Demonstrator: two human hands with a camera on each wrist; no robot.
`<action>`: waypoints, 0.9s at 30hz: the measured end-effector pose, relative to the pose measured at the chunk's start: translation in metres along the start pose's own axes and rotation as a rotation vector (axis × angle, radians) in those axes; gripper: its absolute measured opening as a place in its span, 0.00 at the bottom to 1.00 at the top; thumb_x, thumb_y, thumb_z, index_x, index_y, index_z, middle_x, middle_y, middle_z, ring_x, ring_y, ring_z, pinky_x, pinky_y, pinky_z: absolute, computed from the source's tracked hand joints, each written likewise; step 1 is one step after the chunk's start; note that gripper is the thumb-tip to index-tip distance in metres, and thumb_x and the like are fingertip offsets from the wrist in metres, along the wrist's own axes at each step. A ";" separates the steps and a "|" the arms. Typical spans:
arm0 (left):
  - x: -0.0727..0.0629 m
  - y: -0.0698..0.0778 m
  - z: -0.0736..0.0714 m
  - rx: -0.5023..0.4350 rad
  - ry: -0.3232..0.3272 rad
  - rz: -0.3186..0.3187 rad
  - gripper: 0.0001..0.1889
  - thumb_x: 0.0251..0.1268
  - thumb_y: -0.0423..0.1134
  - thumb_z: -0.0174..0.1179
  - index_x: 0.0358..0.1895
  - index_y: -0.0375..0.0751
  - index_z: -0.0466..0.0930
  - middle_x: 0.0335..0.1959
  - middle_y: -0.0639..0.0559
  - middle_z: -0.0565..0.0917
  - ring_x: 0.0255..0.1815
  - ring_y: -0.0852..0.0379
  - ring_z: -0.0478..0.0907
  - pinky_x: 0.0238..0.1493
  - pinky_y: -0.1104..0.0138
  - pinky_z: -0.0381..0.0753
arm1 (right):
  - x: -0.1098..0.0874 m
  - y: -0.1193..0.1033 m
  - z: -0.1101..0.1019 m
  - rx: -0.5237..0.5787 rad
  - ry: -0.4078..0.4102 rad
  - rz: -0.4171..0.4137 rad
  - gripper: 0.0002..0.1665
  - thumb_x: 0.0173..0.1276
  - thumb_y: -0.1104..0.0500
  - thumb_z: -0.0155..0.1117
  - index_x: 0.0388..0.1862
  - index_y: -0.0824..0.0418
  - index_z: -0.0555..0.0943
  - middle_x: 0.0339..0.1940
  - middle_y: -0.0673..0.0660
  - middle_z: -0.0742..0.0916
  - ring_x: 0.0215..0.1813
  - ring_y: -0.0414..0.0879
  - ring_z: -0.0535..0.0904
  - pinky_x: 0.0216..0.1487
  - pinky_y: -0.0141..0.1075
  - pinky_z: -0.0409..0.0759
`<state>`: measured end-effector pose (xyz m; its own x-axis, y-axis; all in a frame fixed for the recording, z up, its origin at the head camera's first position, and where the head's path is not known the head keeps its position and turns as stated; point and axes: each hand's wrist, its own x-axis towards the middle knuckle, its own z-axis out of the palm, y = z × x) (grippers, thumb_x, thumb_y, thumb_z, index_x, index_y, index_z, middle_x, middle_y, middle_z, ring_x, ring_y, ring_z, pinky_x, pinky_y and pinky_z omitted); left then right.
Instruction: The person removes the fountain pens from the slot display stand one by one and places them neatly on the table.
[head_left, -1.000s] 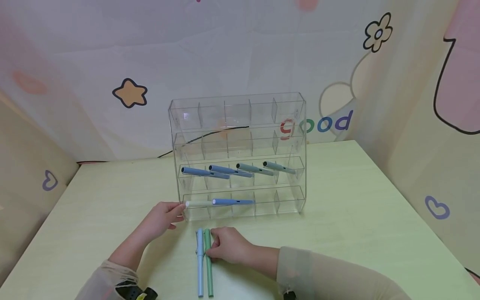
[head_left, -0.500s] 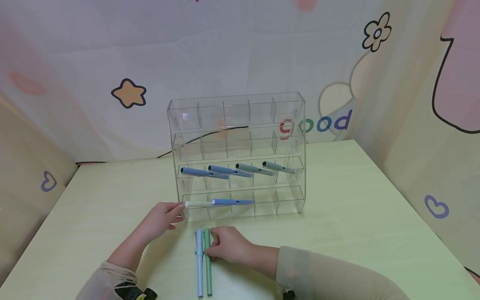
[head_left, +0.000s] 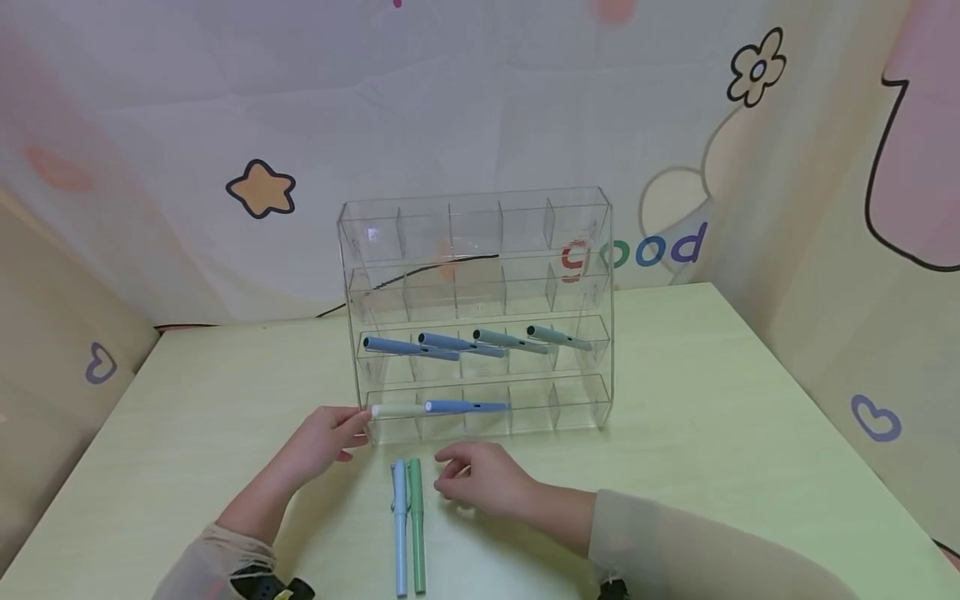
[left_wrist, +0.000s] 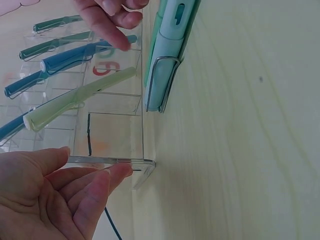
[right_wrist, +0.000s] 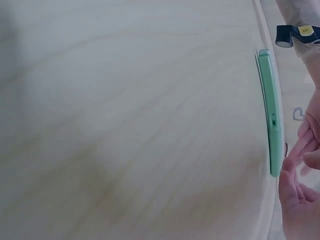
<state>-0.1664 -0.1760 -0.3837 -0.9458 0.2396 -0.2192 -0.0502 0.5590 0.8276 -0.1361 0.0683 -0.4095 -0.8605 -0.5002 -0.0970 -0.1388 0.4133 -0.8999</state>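
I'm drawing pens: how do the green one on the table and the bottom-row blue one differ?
The green pen lies on the table; the blue pen rests in the rack. In the head view, the green pen runs up-down, the blue pen sideways. Both are slim.

Pale table point(head_left: 750, 433) carries a clear rack point(head_left: 480, 292), with light-blue pen point(head_left: 401, 533) and green pen point(head_left: 417, 533) lying side by side toward the rack's 7 o'clock.
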 end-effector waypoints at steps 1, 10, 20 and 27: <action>0.000 0.000 0.000 0.001 -0.002 0.001 0.22 0.73 0.41 0.47 0.56 0.24 0.72 0.53 0.30 0.76 0.52 0.37 0.76 0.43 0.53 0.80 | -0.001 0.001 -0.002 -0.004 0.005 -0.011 0.21 0.60 0.63 0.65 0.51 0.71 0.78 0.31 0.52 0.84 0.33 0.42 0.80 0.33 0.29 0.77; 0.000 0.000 -0.001 0.007 -0.004 0.008 0.22 0.73 0.41 0.46 0.56 0.23 0.72 0.53 0.30 0.76 0.53 0.37 0.75 0.42 0.53 0.81 | -0.005 0.002 -0.023 0.003 0.070 -0.118 0.15 0.63 0.63 0.63 0.47 0.70 0.80 0.37 0.54 0.85 0.41 0.45 0.81 0.44 0.27 0.77; 0.000 0.000 0.000 0.008 -0.002 0.004 0.22 0.73 0.41 0.46 0.56 0.22 0.71 0.52 0.30 0.77 0.53 0.37 0.75 0.41 0.54 0.81 | -0.003 0.002 -0.048 -0.158 0.253 -0.315 0.10 0.61 0.66 0.64 0.43 0.63 0.83 0.39 0.54 0.86 0.40 0.42 0.81 0.43 0.32 0.80; 0.000 0.000 0.001 0.003 0.004 0.003 0.21 0.73 0.40 0.46 0.57 0.23 0.71 0.53 0.29 0.76 0.52 0.37 0.76 0.42 0.54 0.81 | 0.006 0.005 -0.064 -0.406 0.378 -0.514 0.14 0.58 0.66 0.68 0.44 0.62 0.83 0.43 0.54 0.85 0.47 0.46 0.80 0.48 0.38 0.79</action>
<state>-0.1665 -0.1751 -0.3839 -0.9472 0.2380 -0.2149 -0.0467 0.5605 0.8269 -0.1737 0.1159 -0.3872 -0.7378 -0.4412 0.5109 -0.6750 0.4826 -0.5581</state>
